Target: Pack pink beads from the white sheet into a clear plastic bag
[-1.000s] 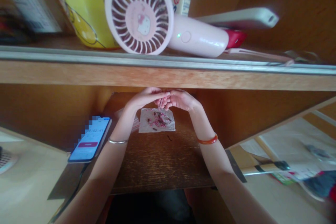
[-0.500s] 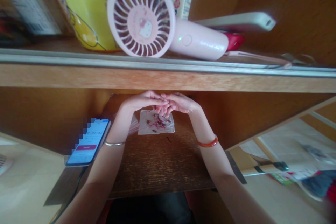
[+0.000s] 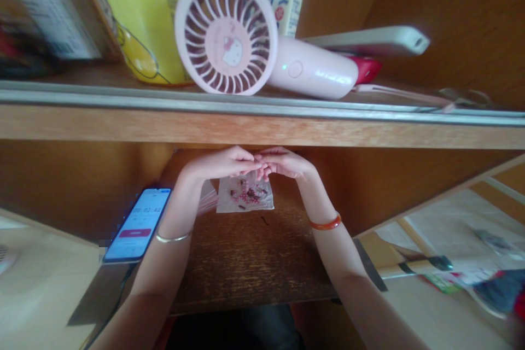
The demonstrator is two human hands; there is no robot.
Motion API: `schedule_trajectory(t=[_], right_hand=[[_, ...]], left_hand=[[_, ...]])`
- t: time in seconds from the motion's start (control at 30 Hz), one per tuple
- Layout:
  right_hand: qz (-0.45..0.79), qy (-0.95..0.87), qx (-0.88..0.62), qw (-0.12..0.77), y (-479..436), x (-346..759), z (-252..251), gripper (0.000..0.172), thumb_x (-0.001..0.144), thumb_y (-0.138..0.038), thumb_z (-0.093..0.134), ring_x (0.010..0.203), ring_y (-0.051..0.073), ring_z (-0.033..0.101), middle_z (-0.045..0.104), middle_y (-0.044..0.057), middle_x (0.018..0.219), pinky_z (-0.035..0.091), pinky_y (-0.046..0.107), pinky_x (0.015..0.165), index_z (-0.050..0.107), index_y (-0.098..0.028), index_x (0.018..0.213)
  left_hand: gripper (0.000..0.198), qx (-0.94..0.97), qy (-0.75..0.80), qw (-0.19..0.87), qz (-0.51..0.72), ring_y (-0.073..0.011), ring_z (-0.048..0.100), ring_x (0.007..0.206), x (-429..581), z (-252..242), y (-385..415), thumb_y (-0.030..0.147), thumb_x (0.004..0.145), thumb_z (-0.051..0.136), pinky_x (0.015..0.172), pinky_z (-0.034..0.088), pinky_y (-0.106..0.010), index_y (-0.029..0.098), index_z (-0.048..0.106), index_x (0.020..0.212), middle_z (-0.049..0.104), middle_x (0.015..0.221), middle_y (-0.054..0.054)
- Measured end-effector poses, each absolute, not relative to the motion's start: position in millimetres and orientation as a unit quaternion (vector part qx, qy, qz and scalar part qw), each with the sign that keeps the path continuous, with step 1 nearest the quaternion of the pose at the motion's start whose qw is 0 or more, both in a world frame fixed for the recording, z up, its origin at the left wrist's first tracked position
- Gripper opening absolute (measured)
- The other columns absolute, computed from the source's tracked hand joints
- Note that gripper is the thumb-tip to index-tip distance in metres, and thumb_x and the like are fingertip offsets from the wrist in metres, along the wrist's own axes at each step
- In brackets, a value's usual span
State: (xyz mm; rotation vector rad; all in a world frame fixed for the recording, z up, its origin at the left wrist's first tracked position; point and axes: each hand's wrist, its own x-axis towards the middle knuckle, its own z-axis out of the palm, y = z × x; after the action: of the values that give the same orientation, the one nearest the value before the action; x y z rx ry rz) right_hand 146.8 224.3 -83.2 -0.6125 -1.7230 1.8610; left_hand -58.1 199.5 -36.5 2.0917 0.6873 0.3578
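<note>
As left hand and right hand meet at the fingertips above a packet of pink beads, a phone to their left shows 00:02:42.

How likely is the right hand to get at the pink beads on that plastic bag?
Very likely: the right hand hovers by the plastic bag, nothing between it and the pink beads; the left hand only touches its fingertips.
</note>
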Motion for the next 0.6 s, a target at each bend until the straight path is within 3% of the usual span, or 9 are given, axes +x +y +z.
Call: schedule_trajectory(t=[0.13, 0.2, 0.23, 0.27, 0.33, 0.37, 0.43, 0.5, 0.6], right_hand=[[0.662, -0.643, -0.268, 0.277, 227, 153, -82, 0.027, 0.083, -0.037, 0.065, 0.064, 0.011, 0.065, 0.069, 0.005, 0.069, 0.050, 0.021, 0.058, 0.065, -0.012, 0.072], [0.641, -0.654, -0.293, 0.274, 228, 155, -81, 0.031, 0.085, -0.039, 0.064, 0.064, 0.012, 0.065, 0.069, 0.006, 0.069, 0.050, 0.021, 0.058, 0.064, -0.012, 0.070], [0.630, -0.661, -0.303, 0.274, 228, 156, -80, 0.032, 0.085, -0.040, 0.063, 0.065, 0.012, 0.065, 0.069, 0.006, 0.070, 0.050, 0.022, 0.059, 0.064, -0.011, 0.070], [0.619, -0.669, -0.310, 0.272, 227, 157, -80, 0.032, 0.084, -0.040, 0.064, 0.065, 0.012, 0.065, 0.069, 0.006, 0.070, 0.050, 0.022, 0.060, 0.065, -0.011, 0.071], [0.599, -0.685, -0.317, 0.266, 227, 159, -78, 0.032, 0.084, -0.041, 0.064, 0.068, 0.012, 0.065, 0.070, 0.006, 0.073, 0.050, 0.023, 0.063, 0.066, -0.011, 0.073], [0.591, -0.693, -0.319, 0.263, 226, 161, -77, 0.032, 0.084, -0.041, 0.064, 0.069, 0.011, 0.065, 0.070, 0.006, 0.074, 0.050, 0.023, 0.064, 0.067, -0.011, 0.073], [0.578, -0.704, -0.319, 0.262, 225, 163, -74, 0.030, 0.084, -0.040, 0.064, 0.071, 0.011, 0.064, 0.070, 0.005, 0.077, 0.051, 0.023, 0.067, 0.069, -0.012, 0.074], [0.575, -0.707, -0.314, 0.266, 224, 164, -72, 0.028, 0.083, -0.038, 0.064, 0.071, 0.011, 0.063, 0.069, 0.005, 0.077, 0.050, 0.024, 0.069, 0.070, -0.012, 0.075], [0.582, -0.696, -0.317, 0.276, 224, 164, -72, 0.023, 0.081, -0.036, 0.067, 0.072, 0.011, 0.063, 0.069, 0.004, 0.078, 0.050, 0.025, 0.068, 0.071, -0.013, 0.079]], left_hand=[[0.033, 0.932, 0.222, 0.283, 0.048, -0.0115, 0.049, 0.048, -28, -25, 122, 0.034, 0.093, 0.047, 0.049, 0.036, -0.026, 0.017, 0.063, 0.070, 0.058, 0.056, 0.000], [0.026, 0.974, 0.100, 0.201, -0.012, -0.0163, 0.057, 0.052, -10, -32, 81, 0.027, 0.091, 0.050, 0.048, 0.041, -0.029, 0.021, 0.064, 0.070, 0.062, 0.058, -0.003], [0.020, 0.986, 0.029, 0.163, 0.012, -0.0177, 0.063, 0.064, -3, -37, 65, 0.021, 0.090, 0.050, 0.057, 0.047, -0.029, 0.023, 0.067, 0.079, 0.068, 0.070, -0.005], [0.020, 0.990, -0.023, 0.131, 0.043, -0.0211, 0.066, 0.088, 3, -41, 54, 0.021, 0.091, 0.048, 0.077, 0.051, -0.032, 0.020, 0.067, 0.095, 0.072, 0.093, -0.008], [0.029, 0.989, -0.066, 0.120, 0.056, -0.0241, 0.051, 0.124, 5, -44, 46, 0.020, 0.091, 0.047, 0.102, 0.041, -0.035, 0.012, 0.063, 0.113, 0.058, 0.131, -0.015], [0.035, 0.988, -0.054, 0.135, 0.059, -0.0239, 0.044, 0.132, 2, -43, 49, 0.018, 0.090, 0.047, 0.108, 0.036, -0.036, 0.008, 0.058, 0.122, 0.051, 0.140, -0.016], [0.049, 0.978, 0.019, 0.200, 0.056, -0.0195, 0.049, 0.127, -11, -36, 67, 0.009, 0.087, 0.045, 0.106, 0.037, -0.031, 0.008, 0.046, 0.135, 0.054, 0.137, -0.014], [0.056, 0.947, 0.161, 0.273, 0.043, -0.0149, 0.066, 0.100, -29, -29, 94, 0.005, 0.086, 0.039, 0.086, 0.048, -0.026, 0.016, 0.038, 0.141, 0.070, 0.113, -0.007], [0.033, 0.868, 0.351, 0.344, 0.067, -0.0130, 0.066, 0.066, -52, -28, 144, 0.026, 0.092, 0.041, 0.063, 0.048, -0.023, 0.013, 0.054, 0.120, 0.071, 0.083, -0.005]])
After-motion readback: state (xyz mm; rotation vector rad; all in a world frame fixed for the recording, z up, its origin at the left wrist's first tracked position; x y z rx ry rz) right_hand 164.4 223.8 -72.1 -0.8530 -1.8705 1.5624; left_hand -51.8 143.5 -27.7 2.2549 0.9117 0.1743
